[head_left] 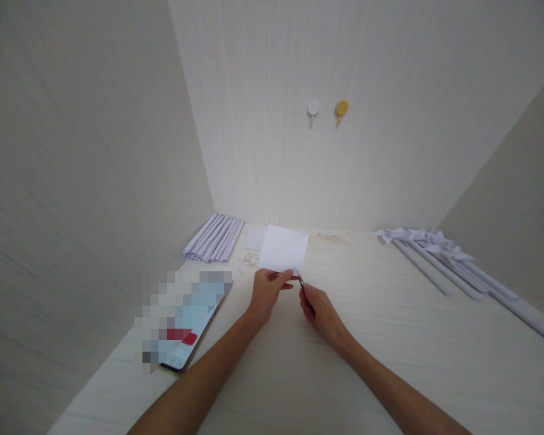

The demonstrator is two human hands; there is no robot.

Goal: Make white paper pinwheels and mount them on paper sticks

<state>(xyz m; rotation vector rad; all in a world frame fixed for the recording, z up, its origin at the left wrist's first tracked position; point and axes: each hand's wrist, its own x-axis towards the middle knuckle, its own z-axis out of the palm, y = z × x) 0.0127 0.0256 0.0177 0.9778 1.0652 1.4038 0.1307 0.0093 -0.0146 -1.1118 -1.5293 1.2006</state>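
A white sheet of paper (pixel 283 246) is held up off the table by my left hand (pixel 266 295), whose thumb and fingers pinch its lower edge. My right hand (pixel 320 313) is closed around the handles of a pair of scissors (pixel 300 280). The blades point up and to the left and meet the paper's lower right corner. My fingers cover most of the handles. Behind the raised sheet, a smaller white piece of paper (pixel 252 239) lies on the table, partly hidden.
Rolled paper strips (pixel 215 237) lie at the back left. A phone (pixel 193 326), partly blurred, rests at the left. Paper tubes with folded tips (pixel 435 264) lie at the right. Rubber bands (pixel 249 260) are near the sheet. Two hooks (pixel 341 109) hang on the back wall.
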